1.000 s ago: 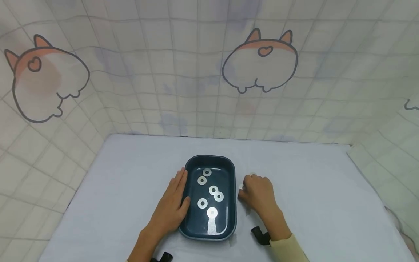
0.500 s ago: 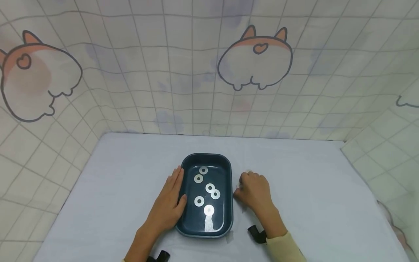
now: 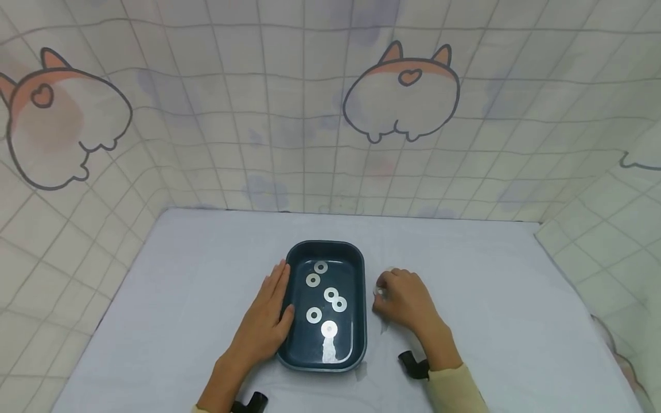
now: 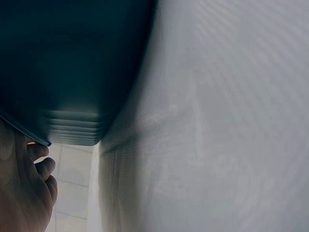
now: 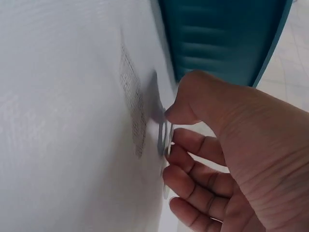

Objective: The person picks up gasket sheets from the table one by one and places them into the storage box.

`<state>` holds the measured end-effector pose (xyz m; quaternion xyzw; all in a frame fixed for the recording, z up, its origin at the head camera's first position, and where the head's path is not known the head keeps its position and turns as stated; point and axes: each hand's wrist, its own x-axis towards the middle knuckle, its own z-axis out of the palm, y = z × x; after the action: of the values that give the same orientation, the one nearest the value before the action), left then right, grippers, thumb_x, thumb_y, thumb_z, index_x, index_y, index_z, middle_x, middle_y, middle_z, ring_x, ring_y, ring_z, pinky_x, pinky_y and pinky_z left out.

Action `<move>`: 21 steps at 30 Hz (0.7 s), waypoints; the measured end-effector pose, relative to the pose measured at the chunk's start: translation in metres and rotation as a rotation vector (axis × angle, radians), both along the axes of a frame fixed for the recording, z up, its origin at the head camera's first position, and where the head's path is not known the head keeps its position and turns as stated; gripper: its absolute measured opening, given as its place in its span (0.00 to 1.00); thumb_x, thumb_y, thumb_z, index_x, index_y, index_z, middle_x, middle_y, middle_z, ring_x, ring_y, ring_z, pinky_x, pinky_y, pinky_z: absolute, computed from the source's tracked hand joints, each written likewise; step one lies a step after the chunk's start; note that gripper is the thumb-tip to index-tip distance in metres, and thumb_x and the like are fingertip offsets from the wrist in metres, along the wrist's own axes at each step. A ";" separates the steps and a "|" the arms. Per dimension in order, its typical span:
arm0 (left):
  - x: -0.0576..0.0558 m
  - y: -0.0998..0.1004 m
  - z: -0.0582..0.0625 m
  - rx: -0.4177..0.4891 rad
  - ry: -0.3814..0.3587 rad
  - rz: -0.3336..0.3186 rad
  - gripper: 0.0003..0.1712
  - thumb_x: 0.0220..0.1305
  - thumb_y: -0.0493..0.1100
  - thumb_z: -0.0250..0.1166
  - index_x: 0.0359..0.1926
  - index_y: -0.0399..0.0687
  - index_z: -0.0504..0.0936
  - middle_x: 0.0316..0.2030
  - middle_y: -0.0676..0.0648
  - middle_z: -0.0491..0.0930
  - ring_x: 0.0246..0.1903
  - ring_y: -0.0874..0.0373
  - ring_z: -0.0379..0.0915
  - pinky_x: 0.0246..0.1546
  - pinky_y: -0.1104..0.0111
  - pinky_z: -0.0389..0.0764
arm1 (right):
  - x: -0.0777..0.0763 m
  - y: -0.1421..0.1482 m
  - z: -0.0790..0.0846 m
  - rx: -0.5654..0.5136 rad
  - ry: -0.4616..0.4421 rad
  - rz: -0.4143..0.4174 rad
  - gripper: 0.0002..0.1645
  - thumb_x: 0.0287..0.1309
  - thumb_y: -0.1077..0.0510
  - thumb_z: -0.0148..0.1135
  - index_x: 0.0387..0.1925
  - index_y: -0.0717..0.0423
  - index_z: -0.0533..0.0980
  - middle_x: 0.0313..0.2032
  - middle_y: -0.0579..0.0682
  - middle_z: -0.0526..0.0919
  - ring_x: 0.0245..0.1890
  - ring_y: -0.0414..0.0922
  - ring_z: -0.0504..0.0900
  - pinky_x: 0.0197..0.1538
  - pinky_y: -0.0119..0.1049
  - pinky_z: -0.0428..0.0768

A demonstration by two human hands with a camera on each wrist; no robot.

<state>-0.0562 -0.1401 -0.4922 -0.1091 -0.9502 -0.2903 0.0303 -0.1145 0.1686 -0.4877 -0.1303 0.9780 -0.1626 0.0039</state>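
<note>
The right hand's grip (image 5: pixel 169 130) pinches thin metal washers (image 5: pixel 165 137) on edge against the desk (image 3: pixel 490 298), just right of a dark tray (image 3: pixel 361 321) holding six washers, while the flat left hand (image 3: pixel 265 321) rests against its left wall.

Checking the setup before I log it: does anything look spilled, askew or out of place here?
Nothing stands out. Six washers lie flat inside the dark tray, which sits square on the table. The left hand rests against it; the right hand pinches a washer beside it.
</note>
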 end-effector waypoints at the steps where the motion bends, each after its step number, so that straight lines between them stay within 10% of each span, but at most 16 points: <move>1: -0.001 0.000 0.000 0.002 -0.001 0.000 0.49 0.73 0.43 0.59 0.87 0.51 0.45 0.87 0.50 0.46 0.86 0.48 0.45 0.85 0.44 0.55 | 0.000 0.001 0.000 -0.006 0.004 0.001 0.15 0.50 0.55 0.75 0.40 0.56 0.86 0.37 0.50 0.89 0.39 0.49 0.83 0.51 0.49 0.85; 21: 0.000 0.003 0.002 -0.005 -0.011 0.007 0.49 0.72 0.43 0.58 0.87 0.51 0.45 0.87 0.49 0.47 0.86 0.49 0.44 0.85 0.45 0.55 | 0.005 0.016 0.024 -0.104 0.103 0.019 0.13 0.52 0.57 0.72 0.41 0.55 0.86 0.36 0.51 0.88 0.37 0.47 0.81 0.45 0.46 0.85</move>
<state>-0.0562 -0.1376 -0.4898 -0.1042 -0.9515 -0.2884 0.0258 -0.1097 0.1844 -0.4640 -0.1479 0.9659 -0.2063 -0.0518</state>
